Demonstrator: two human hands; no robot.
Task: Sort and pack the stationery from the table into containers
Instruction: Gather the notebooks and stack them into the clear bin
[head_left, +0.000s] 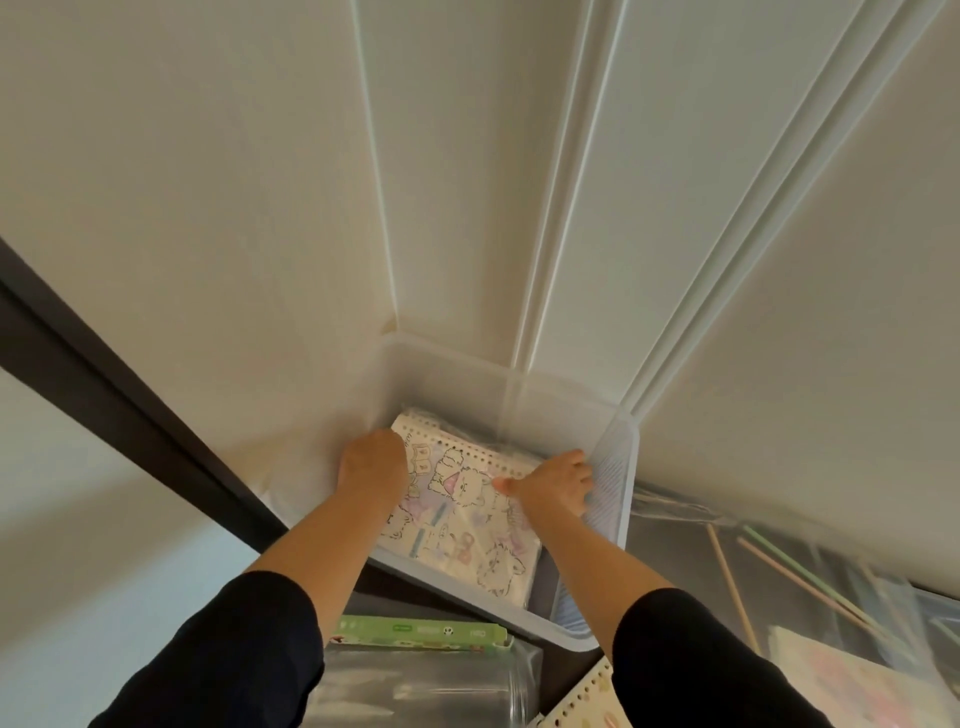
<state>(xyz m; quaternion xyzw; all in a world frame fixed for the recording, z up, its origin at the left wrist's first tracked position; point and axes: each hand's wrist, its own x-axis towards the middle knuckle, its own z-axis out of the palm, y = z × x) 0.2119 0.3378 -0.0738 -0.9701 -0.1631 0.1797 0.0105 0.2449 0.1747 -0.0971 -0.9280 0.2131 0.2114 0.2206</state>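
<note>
White wall (208, 208) behind; clear bin (615, 467), cartoon notebook (467, 525) inside

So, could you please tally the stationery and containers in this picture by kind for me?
Ring-bound notebooks: 2 (bin notebook, bottom-edge notebook)
Green box: 1
Thin sticks: 3
Translucent bin: 1
Total: 7
A blurred pale item at the lower right is left uncounted.
</note>
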